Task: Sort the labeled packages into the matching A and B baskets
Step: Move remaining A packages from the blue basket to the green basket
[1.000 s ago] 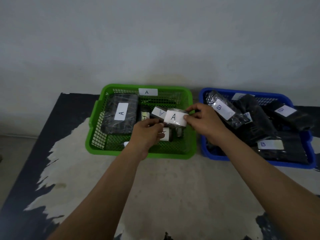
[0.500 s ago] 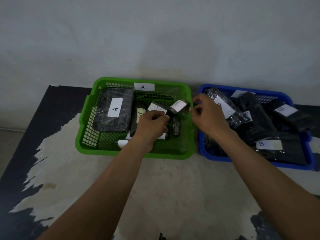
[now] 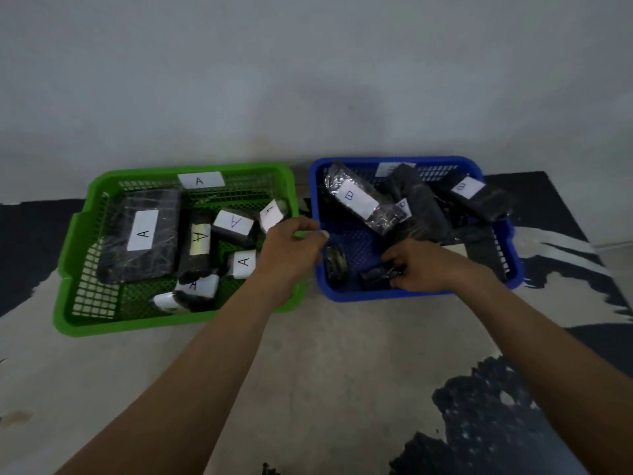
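Mixing up baskets: The small dark package [image 3: 375, 277] in the right hand [image 3: 424, 265] shows no letter from here. If nobody looks at its label, it could end up in the wrong basket.
Slipping: The wrap looks shiny and smooth. I think a weak pinch could let the package drop back in, or fall on the table [image 3: 325, 354].
Grabbing two: A second little pack [image 3: 335, 260] lies near the first one. The fingers could catch it too.
Bumping: The left hand [image 3: 291, 252] hangs where the green basket [image 3: 178, 320] and the blue basket [image 3: 376, 296] come close together. A fast move could knock a rim and shake the packs inside.
Right hand: It is low inside the blue basket, near the front wall, with its back facing up. Its fingers are curled around the small dark package.
Left hand: It sits over the right rim of the green basket, with fingertips near the blue basket's left rim. The fingers are loosely bent, and nothing shows in them. I cannot tell if they touch the rim.
Packs: The big A pack [image 3: 140, 234] and other A packs lie in the green basket. The long B pack [image 3: 356, 200] lies in the blue basket.
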